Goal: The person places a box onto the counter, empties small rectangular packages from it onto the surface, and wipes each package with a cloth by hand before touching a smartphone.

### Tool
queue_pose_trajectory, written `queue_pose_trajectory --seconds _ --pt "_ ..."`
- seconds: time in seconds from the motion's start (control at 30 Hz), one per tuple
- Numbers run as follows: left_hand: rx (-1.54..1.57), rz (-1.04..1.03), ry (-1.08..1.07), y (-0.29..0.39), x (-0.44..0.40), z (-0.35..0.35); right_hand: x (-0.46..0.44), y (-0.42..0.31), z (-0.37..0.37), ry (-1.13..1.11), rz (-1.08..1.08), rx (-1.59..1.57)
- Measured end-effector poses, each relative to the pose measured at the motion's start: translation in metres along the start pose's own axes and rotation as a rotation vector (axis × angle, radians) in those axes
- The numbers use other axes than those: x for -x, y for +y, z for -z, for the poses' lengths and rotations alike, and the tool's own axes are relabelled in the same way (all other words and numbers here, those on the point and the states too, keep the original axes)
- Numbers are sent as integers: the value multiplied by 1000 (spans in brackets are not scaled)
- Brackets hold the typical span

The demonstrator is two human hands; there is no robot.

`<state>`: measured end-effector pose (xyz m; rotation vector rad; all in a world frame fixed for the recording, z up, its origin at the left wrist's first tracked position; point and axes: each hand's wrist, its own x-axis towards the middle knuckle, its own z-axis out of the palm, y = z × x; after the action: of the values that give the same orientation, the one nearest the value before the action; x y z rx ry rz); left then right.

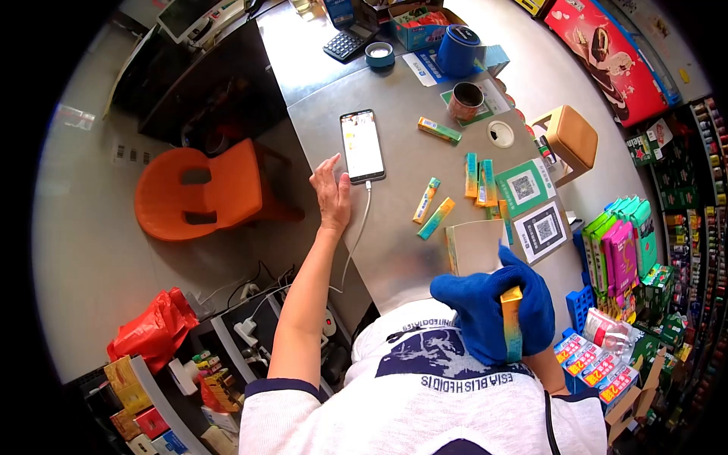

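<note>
My left hand [331,193] rests on the metal counter beside the lower left of a phone [362,145] with a lit screen, its fingers apart and holding nothing. A white cable runs from the phone. Close to my chest, my right hand [491,311] is covered by blue cloth [470,307], with a narrow yellow-and-teal box [512,322] gripped in its folds; the fingers themselves are hidden. Just beyond the cloth lies an open pale carton [474,246]. Similar narrow boxes [436,218] lie loose around it, several of them near a green QR card [525,186].
An open round tin [465,100], a blue canister [458,51] and a calculator [347,44] stand farther up the counter. An orange chair [220,186] is at the left, a wooden stool [571,138] at the right. Packaged goods [622,250] line the right side.
</note>
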<state>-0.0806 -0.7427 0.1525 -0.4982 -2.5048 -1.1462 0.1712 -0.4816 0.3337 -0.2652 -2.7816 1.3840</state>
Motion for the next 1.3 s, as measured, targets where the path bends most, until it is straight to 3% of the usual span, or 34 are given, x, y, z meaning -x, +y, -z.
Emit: queue_pose_trajectory --seconds 0.2,0.57,1.13,1.3 --pt "-2 -19 -19 2 0 1 -9 -24 1 11 0 -187" --pt "-45 -57 -60 7 4 1 -21 1 -2 -375 67 -175" --pt "-127 -84 -34 10 -15 0 -24 11 24 -116 -77 -639" --pt "-263 -176 -213 18 -60 -21 -22 10 30 -49 -76 -722"
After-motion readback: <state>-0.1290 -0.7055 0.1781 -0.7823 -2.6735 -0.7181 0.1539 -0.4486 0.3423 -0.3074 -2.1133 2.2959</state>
